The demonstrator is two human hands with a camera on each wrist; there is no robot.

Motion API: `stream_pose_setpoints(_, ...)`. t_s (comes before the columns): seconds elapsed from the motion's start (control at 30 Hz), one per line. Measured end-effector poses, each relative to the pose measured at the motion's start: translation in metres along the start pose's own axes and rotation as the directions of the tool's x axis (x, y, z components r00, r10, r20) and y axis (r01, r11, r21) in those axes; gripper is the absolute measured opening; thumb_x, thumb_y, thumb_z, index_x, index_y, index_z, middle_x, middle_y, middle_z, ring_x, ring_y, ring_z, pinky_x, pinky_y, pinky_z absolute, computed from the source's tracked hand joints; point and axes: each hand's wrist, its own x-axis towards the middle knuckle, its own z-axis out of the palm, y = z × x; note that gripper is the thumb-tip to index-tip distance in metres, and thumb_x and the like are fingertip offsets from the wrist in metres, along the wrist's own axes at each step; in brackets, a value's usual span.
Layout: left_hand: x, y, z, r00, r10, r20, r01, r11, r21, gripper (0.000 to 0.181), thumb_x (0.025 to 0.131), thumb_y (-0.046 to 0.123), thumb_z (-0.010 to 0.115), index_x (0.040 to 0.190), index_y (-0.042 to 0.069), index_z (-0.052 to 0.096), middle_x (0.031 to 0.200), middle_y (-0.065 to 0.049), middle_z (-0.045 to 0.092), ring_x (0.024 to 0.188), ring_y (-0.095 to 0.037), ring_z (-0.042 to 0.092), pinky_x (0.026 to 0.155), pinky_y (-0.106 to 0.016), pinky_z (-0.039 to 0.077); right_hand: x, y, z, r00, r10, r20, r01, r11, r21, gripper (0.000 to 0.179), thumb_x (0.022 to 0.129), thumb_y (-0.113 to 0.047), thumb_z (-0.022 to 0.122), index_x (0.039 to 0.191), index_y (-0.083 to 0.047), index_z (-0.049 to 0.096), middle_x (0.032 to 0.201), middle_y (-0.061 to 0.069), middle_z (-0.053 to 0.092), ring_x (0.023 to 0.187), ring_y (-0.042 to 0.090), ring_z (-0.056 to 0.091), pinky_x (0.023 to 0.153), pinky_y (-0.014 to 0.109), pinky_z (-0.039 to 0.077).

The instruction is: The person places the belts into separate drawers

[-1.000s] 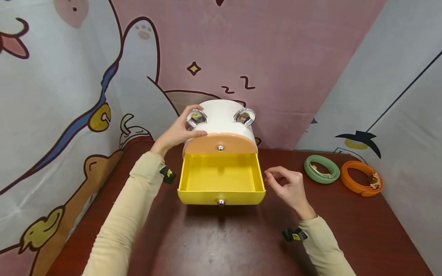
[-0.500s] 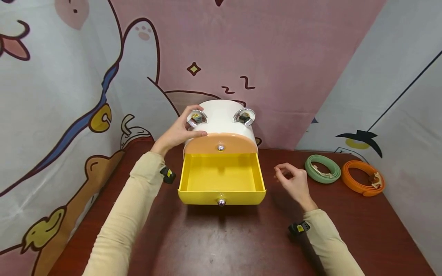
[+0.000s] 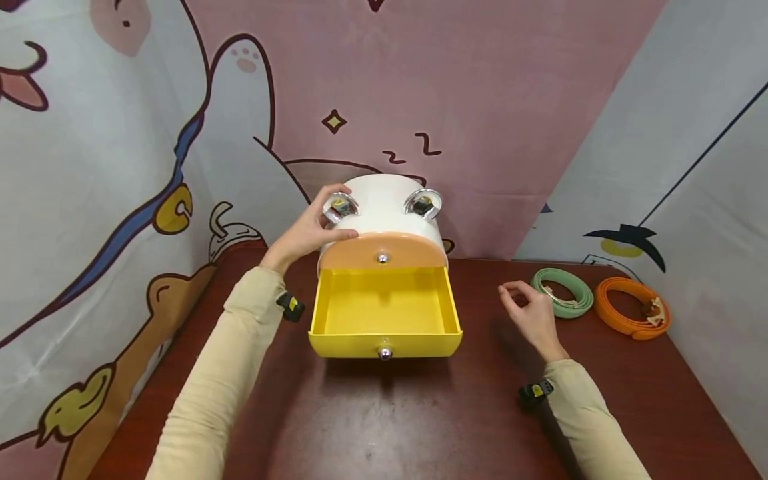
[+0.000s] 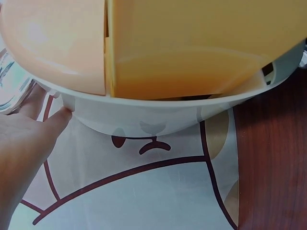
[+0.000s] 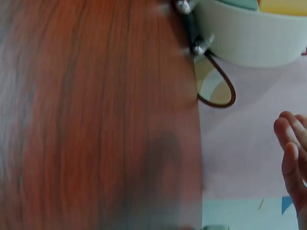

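My left hand (image 3: 303, 233) grips the upper left of a white storage box (image 3: 384, 203), its fingers around a chrome knob (image 3: 342, 208) and its thumb at the front rim. In the left wrist view the thumb (image 4: 56, 122) lies against the white rim. The box's lower yellow drawer (image 3: 384, 345) is pulled out, with nothing inside it; the peach drawer (image 3: 408, 252) above is closed. My right hand (image 3: 534, 317) hovers right of the box, fingers loosely bent and thumb near the index finger, holding nothing. Just beyond it lies a coiled green belt (image 3: 540, 283).
A coiled orange belt (image 3: 624, 325) lies right of the green one on the dark red-brown table (image 3: 384, 427). A printed cloth backdrop (image 3: 480, 100) stands close behind the box and along both sides.
My right hand has moved right, away from the yellow drawer's side and closer to the green belt. The left hand, box and drawers have stayed in place.
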Motion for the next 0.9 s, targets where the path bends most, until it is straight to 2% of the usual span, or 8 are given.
stream_pose_setpoints(0.07,0.000,0.000,0.000,1.000,-0.001,-0.001,0.001,1.000,0.008,0.072,0.085,0.001,0.072,0.142,0.009,0.030,0.128,-0.017,0.042,0.087,-0.030,0.056,0.071,-0.029,0.049,-0.001,0.004,-0.004,0.999,0.037,-0.005,-0.037,0.999,-0.030,0.007,0.088,-0.007,0.069,0.093,-0.003,0.071,0.074,0.005,0.069,0.062,-0.004,0.056,0.056,0.014,0.038)
stream_pose_setpoints(0.17,-0.001,0.000,0.000,1.000,-0.001,0.001,0.001,1.000,0.013,0.072,0.085,0.001,0.072,0.142,0.009,0.029,0.128,-0.017,0.042,0.087,-0.030,0.056,0.071,-0.029,0.049,-0.003,0.009,-0.012,0.995,0.101,0.003,-0.100,0.990,-0.100,0.013,0.091,-0.014,0.067,0.097,-0.003,0.071,0.079,0.007,0.070,0.067,0.006,0.060,0.059,0.016,0.040)
stream_pose_setpoints(0.3,-0.001,0.002,0.000,1.000,-0.007,0.000,0.007,1.000,0.016,0.073,0.085,0.001,0.072,0.143,0.009,0.029,0.128,-0.017,0.042,0.087,-0.030,0.056,0.070,-0.029,0.049,-0.006,0.014,-0.023,0.979,0.196,0.063,-0.180,0.963,-0.201,0.028,0.096,-0.029,0.061,0.108,-0.005,0.067,0.091,0.013,0.069,0.077,0.026,0.064,0.068,0.031,0.045)
stream_pose_setpoints(0.4,-0.001,0.002,0.000,1.000,-0.017,0.000,0.017,1.000,0.017,0.073,0.085,0.002,0.072,0.143,0.009,0.029,0.128,-0.017,0.041,0.087,-0.031,0.055,0.071,-0.030,0.050,-0.008,0.018,-0.031,0.960,0.256,0.117,-0.228,0.951,-0.211,0.037,0.098,-0.034,0.057,0.116,-0.002,0.063,0.101,0.020,0.067,0.085,0.035,0.063,0.077,0.047,0.041)
stream_pose_setpoints(0.53,-0.001,0.002,0.000,1.000,-0.023,0.004,0.023,1.000,0.012,0.073,0.085,0.002,0.072,0.144,0.009,0.028,0.129,-0.016,0.041,0.089,-0.031,0.055,0.071,-0.030,0.050,-0.013,0.027,-0.040,0.944,0.295,0.150,-0.267,0.946,-0.182,0.043,0.099,-0.032,0.055,0.122,0.004,0.058,0.114,0.026,0.059,0.098,0.042,0.057,0.085,0.057,0.039)
stream_pose_setpoints(0.67,-0.001,0.002,-0.001,1.000,-0.025,0.002,0.025,1.000,0.014,0.074,0.085,0.002,0.072,0.144,0.009,0.028,0.128,-0.016,0.042,0.088,-0.030,0.055,0.071,-0.030,0.050,-0.019,0.036,-0.048,0.933,0.340,0.115,-0.316,0.931,-0.181,0.044,0.099,-0.031,0.053,0.124,0.006,0.057,0.121,0.029,0.053,0.109,0.045,0.049,0.089,0.060,0.036)
stream_pose_setpoints(0.9,-0.001,0.002,0.000,1.000,-0.023,0.002,0.023,1.000,0.005,0.072,0.085,0.001,0.072,0.143,0.010,0.029,0.124,-0.019,0.044,0.088,-0.030,0.055,0.071,-0.030,0.050,-0.026,0.043,-0.060,0.910,0.415,0.024,-0.406,0.899,-0.166,0.041,0.097,-0.025,0.056,0.122,0.009,0.056,0.121,0.033,0.046,0.111,0.048,0.042,0.090,0.061,0.029)
